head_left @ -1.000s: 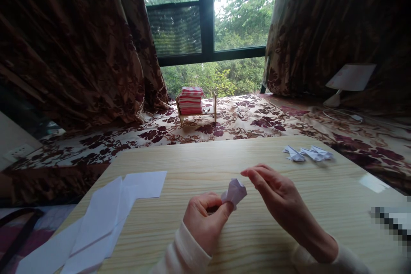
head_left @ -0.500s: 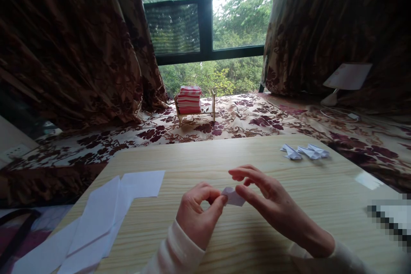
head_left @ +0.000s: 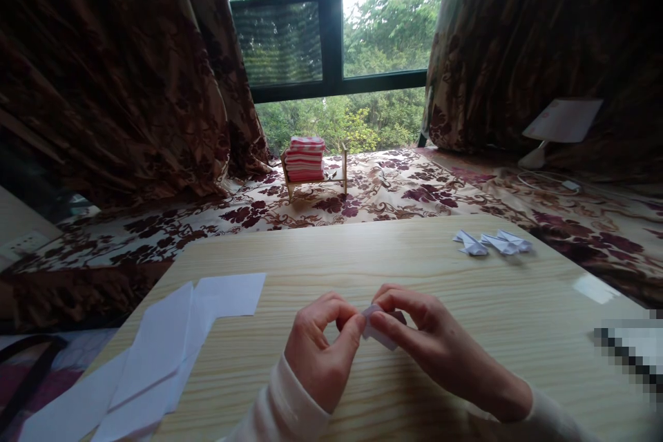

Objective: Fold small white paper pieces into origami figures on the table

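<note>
A small folded piece of pale paper [head_left: 380, 333] sits low over the light wooden table [head_left: 331, 255], pinched from both sides. My left hand [head_left: 321, 352] grips its left end between thumb and forefinger. My right hand [head_left: 425, 338] is closed over its right part, fingers curled on top and hiding much of it. Both wrists wear cream sleeves.
Several white paper sheets [head_left: 170, 345] lie overlapped at the table's left. Finished folded paper shapes [head_left: 492, 243] lie at the far right. A pixelated dark object [head_left: 629, 352] is at the right edge. Beyond lie a floral cloth, a small wooden rack with striped fabric [head_left: 308, 160] and a lamp [head_left: 562, 124].
The folded paper came down from a raised hold to just above the table. My right hand, apart and open a second ago, moved left and closed onto the paper.
</note>
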`<state>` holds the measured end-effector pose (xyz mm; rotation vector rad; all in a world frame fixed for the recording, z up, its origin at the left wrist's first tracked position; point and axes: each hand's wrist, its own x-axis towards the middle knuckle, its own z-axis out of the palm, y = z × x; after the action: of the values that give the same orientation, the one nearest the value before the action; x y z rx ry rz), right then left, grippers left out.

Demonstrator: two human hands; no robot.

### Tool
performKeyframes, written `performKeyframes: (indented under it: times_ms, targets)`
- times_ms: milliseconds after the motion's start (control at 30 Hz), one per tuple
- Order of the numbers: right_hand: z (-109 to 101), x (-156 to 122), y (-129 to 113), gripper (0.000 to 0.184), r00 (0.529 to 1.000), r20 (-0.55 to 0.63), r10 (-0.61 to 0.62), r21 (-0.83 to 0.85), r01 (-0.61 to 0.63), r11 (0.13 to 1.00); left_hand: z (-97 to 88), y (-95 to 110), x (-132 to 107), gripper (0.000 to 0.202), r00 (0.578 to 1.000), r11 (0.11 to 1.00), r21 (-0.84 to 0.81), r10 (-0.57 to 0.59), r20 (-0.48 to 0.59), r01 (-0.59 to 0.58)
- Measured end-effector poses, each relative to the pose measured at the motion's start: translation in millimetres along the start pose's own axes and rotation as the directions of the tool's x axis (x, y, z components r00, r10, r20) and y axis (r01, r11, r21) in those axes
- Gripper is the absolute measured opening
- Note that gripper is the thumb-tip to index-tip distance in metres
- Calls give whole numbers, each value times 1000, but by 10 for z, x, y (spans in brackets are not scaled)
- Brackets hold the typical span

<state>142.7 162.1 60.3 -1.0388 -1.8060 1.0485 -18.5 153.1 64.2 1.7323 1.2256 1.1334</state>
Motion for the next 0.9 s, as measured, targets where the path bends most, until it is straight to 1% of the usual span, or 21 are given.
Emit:
performKeyframes:
  times_ms: [67,167,267,367,433,500,600,633,667,733,800,833,900]
  targets:
    - [17,1,-17,27,1000,-11,3,3,-3,1000,-3,-3,3,22,999,999,-17,-33,13,33]
    - [26,8,-13,28,999,-6,45,80,-44,996,-8,-46,19,23,996,994,-69,-86,9,86]
    - [22,14,31,31,991,7,137,186,-136,973,-9,-99,38,22,989,978,-148,-150,-18,146]
    - [17,20,82,33,975,28,221,277,-220,936,-3,-127,54,20,971,946,-247,-232,-58,212]
    - [17,26,99,34,972,33,233,318,-231,919,4,-134,61,21,964,922,-312,-259,-65,227]
    - [25,33,97,33,972,18,232,339,-225,914,14,-142,63,20,962,902,-358,-270,-34,240]
    - [41,41,81,32,972,-7,235,349,-218,911,35,-164,63,21,958,883,-371,-273,90,287]
    - [42,42,79,33,974,1,227,346,-213,914,42,-173,63,22,956,880,-372,-268,121,294]
    - [38,44,80,33,978,11,210,336,-202,920,46,-181,64,22,957,879,-379,-260,129,290]
    - [20,46,92,35,986,11,166,289,-162,944,46,-194,70,21,962,874,-404,-257,87,270]
    - [-7,48,111,36,990,-25,136,215,-127,968,35,-203,78,20,959,865,-425,-281,32,267]
    - [-17,48,120,36,990,-43,132,183,-122,976,28,-207,82,20,956,863,-427,-293,15,271]
    - [-22,46,132,34,989,-41,139,161,-131,978,16,-213,86,19,953,862,-424,-304,8,279]
